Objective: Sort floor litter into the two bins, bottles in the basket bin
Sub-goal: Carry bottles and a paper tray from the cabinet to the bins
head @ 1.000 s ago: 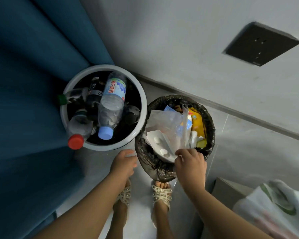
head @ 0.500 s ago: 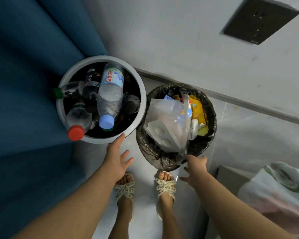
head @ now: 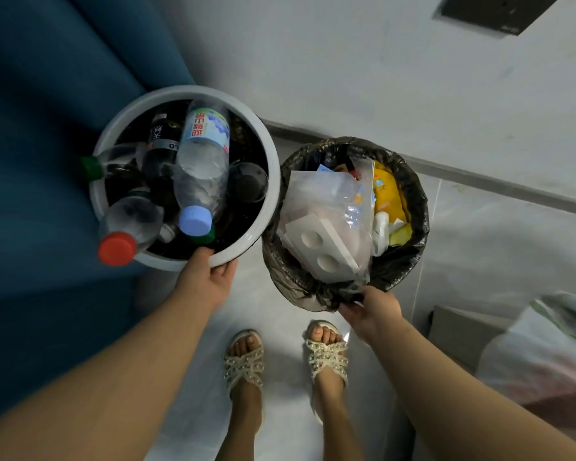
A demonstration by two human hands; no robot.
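Observation:
The white-rimmed basket bin (head: 266, 168) stands on the left, full of several plastic bottles; a clear bottle with a blue cap (head: 202, 171) lies on top and one with a red cap (head: 127, 234) pokes over the rim. My left hand (head: 207, 281) grips the near rim of this bin. To its right stands the black-bagged bin (head: 409, 194), holding clear plastic wrap, a white moulded tray (head: 320, 247) and a yellow packet (head: 388, 191). My right hand (head: 374, 311) grips the black bag at that bin's near edge.
A blue sofa (head: 47, 144) stands left of the basket bin. A grey wall (head: 379, 78) runs behind both bins. At the right a box (head: 459, 331) and a white plastic bag (head: 546, 354) sit on the floor. My sandalled feet (head: 280, 357) stand below the bins.
My left hand reached up from the floor area and took hold of the basket bin's rim. My right hand left the litter inside the bagged bin and gripped its near edge.

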